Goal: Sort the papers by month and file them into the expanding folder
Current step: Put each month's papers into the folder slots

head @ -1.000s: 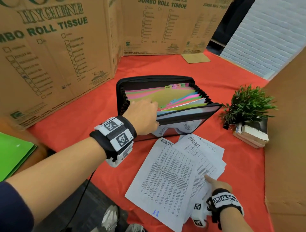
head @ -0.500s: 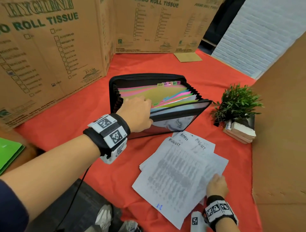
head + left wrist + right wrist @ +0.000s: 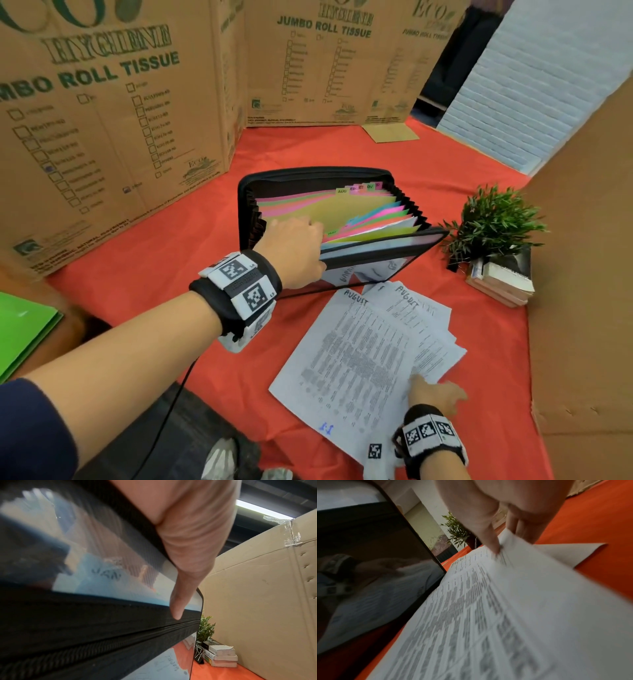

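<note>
The black expanding folder [image 3: 308, 176] stands open on the red cloth, its coloured dividers fanned out and tabbed AUG onward. My left hand [image 3: 298, 246] reaches into its front pockets. The fingers are hidden among the dividers and the thumb [image 3: 181, 599] lies along the clear front flap [image 3: 102, 588], so the hand grips the front section. A loose stack of printed papers [image 3: 363, 349] headed AUGUST lies in front of the folder. My right hand [image 3: 435, 394] pinches the stack's near right edge. The thumb [image 3: 493, 543] is on top of the papers [image 3: 488, 615] and the fingers are underneath.
A small potted plant [image 3: 493, 222] on stacked books [image 3: 503, 277] stands right of the folder. Printed cardboard walls [image 3: 120, 120] close the back and left, and a plain cardboard panel [image 3: 582, 274] the right. A green folder [image 3: 20, 329] lies at far left.
My right hand shifted along the stack's near edge and now lifts it slightly, and the sheets slid a little. The left hand stays in the folder's front pockets.
</note>
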A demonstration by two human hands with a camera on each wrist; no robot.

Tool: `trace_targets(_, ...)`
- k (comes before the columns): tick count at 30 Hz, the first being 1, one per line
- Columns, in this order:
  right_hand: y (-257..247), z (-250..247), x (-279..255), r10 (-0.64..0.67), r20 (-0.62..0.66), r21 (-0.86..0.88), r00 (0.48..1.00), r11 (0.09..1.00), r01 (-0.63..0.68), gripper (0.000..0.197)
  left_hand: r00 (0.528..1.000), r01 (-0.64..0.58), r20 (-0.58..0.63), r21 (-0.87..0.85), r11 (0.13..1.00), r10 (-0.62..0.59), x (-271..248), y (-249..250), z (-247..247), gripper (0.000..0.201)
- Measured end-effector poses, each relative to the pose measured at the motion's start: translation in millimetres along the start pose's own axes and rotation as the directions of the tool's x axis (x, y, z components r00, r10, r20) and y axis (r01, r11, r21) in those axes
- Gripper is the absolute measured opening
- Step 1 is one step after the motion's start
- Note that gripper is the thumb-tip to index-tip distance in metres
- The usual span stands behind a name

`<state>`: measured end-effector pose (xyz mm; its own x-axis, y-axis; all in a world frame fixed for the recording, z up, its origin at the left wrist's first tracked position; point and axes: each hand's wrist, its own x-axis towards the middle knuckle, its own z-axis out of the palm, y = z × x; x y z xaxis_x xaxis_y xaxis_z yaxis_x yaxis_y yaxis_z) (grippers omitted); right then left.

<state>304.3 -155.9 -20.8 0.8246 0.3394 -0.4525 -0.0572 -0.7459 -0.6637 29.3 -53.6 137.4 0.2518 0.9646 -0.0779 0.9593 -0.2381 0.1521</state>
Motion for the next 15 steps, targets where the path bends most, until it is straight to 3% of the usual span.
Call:
trace_targets(2,-2,1,-6,0.014,-0.002,0.047,1.0,0.999,-0.014,0.085,1.0,-0.002,-0.005,0.011,1.0,0.002,-1,0,1,0.044)
trace_targets(4,-3,7,-14,0.068,0.075,0.039,0.995,0.997,-0.071,0.106,1.0,-0.004,-0.011,0.015,1.0,0.004,-1,0,1,0.042)
trace_targets(6,-2,15,-17,0.113,0.106,0.021,0.988,0.993,-0.115,0.111,1.0,-0.002,-0.011,0.002,1.0,0.002,-1,0,0,0.04)
trace_targets(8,-1,18,-15,0.115,0.117,-0.049,0.986,0.993,-0.11,0.1,1.0,-0.002,-0.01,-0.011,1.0,0.002,0,-2,-1,0.038)
trace_targets(11,0,12,1,0.008,0.194,-0.217,0.981,0.975,0.035,0.055,1.0,-0.007,-0.026,-0.031,1.0,0.006,2,-5,2,0.037)
trace_targets(15,-17,-15,23,-0.146,0.279,-0.305,0.949,0.923,0.232,0.038,0.997,0.027,-0.067,0.004,1.0,-0.027,2,-8,2,0.037)
